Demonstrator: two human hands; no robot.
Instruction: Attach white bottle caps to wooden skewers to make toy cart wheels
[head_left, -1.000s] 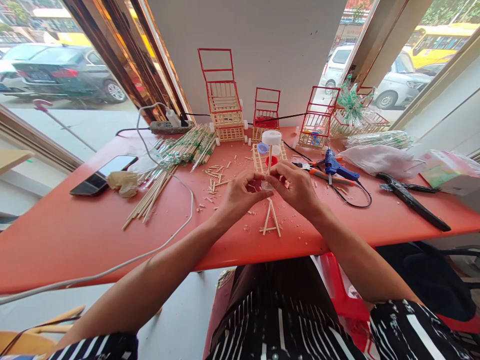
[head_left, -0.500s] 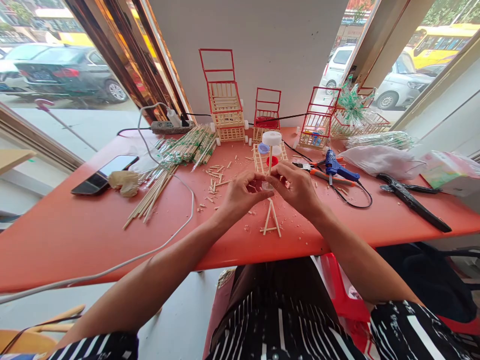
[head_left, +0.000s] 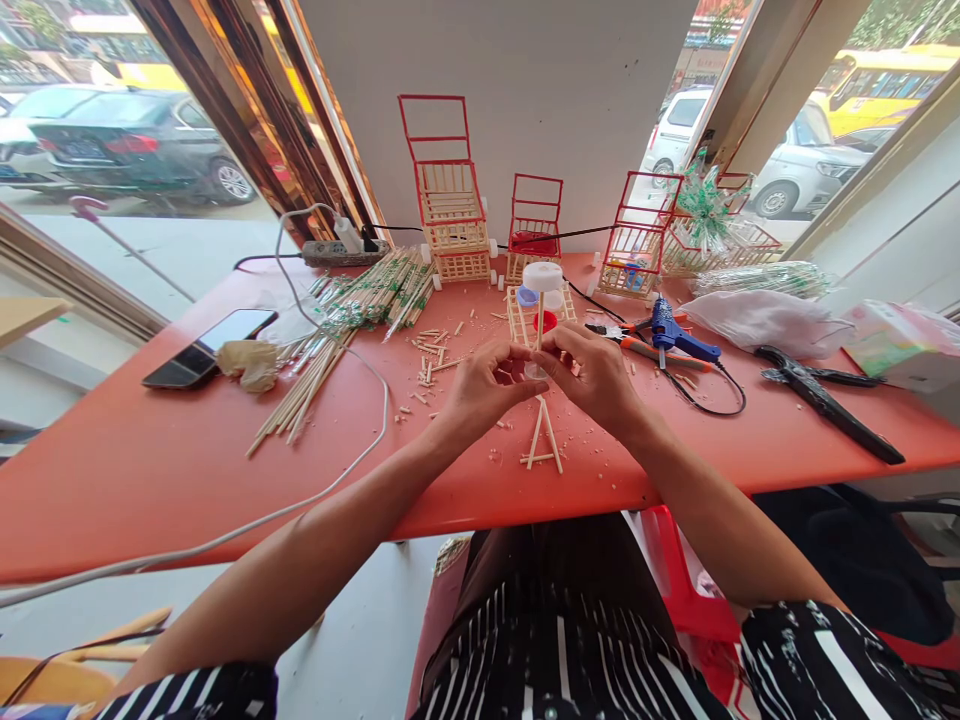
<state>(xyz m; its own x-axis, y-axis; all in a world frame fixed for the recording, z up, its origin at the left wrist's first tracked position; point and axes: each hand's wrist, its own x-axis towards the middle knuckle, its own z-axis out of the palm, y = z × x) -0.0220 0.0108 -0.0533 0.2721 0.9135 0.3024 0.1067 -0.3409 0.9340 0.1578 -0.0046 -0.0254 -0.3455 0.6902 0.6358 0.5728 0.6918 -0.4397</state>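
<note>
While both hands meet above the middle of the red table [head_left: 150, 470], the head view shows them pinching the lower end of a thin stick [head_left: 539, 318] that stands upright between them, just above the tabletop. The left hand [head_left: 480, 385] has its thumb and forefinger closed on the base from one side. The right hand [head_left: 592, 375] closes on it from the other, its remaining fingers curled in. A white cap [head_left: 542, 276] already sits on top of the stick, and a small clear piece [head_left: 534, 371] shows at the bottom between the fingertips; whether it is fixed there cannot be told. An A-shaped stick frame [head_left: 544, 440] lies unattached just in front of the hands, and the blue glue gun [head_left: 671, 335] rests to the right, untouched. Finished red-framed carts [head_left: 448, 215] line the back edge, so this piece looks to be at an early stage. Against the earlier pictures almost nothing differs: the hands keep the same grip and place.
</note>
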